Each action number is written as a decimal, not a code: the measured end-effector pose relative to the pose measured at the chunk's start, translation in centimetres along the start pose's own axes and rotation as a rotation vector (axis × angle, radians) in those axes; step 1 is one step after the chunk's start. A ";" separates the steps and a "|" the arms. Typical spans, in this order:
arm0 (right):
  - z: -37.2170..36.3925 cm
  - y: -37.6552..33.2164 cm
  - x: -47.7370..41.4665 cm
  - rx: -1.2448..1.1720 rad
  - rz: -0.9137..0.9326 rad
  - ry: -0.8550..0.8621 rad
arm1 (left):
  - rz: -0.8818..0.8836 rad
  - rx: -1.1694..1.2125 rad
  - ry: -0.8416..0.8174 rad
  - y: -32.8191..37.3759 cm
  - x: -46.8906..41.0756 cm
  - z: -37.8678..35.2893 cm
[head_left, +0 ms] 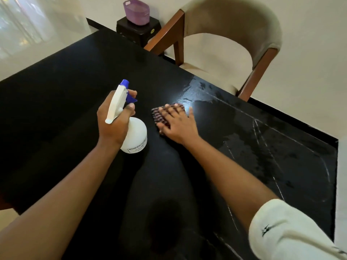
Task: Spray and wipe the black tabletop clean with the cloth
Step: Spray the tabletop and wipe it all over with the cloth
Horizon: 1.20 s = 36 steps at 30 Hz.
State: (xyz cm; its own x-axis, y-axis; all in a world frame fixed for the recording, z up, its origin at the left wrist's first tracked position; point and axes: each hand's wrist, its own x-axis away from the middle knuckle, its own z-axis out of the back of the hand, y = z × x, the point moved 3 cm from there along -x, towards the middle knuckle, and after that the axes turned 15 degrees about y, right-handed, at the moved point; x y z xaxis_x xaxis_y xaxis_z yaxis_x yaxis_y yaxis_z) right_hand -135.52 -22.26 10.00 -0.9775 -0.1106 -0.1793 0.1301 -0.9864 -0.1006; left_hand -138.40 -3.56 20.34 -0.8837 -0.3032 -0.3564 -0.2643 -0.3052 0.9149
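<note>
Streaks are threatening from unwiped spray (199,91) at three o'clock on the black tabletop (56,119) while the flat-fingered right hand (178,125) is pressing the seemingly checked cloth (159,115) centrally, left hand (110,124) clutching the spray bottle (135,136).

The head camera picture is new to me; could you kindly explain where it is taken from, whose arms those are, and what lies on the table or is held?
There is no machine here. A person wears one wide-angle camera on the head, looking forward and down, so the two bare arms are that person's own. The left hand grips a white spray bottle with a blue nozzle, a finger on the trigger; I cannot tell whether its base touches the table. The right hand presses flat, fingers straight, on a dark checked cloth lying on the black tabletop. Wet streaks shine on the table's right part. Beyond the table stand a cushioned chair and a purple basket on a dark stool.
</note>
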 end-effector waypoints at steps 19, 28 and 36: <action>-0.7 2.1 -1.9 -0.002 -0.078 0.029 | 0.018 0.083 0.057 -1.3 -0.8 -1.7; 1.0 17.2 -1.5 0.073 -0.706 0.090 | 0.010 0.102 0.068 -1.8 -0.8 -2.0; 1.4 17.6 -1.0 0.034 -0.633 0.054 | 0.161 -0.101 -0.331 1.3 -4.4 -5.2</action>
State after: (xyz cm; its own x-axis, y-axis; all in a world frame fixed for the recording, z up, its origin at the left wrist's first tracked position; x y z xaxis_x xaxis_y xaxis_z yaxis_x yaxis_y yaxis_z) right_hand -132.47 -39.70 9.76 -0.8536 0.5004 -0.1449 -0.4763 -0.8623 -0.1721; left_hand -132.85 -7.34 22.11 -0.9921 -0.0520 -0.1138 -0.0868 -0.3697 0.9251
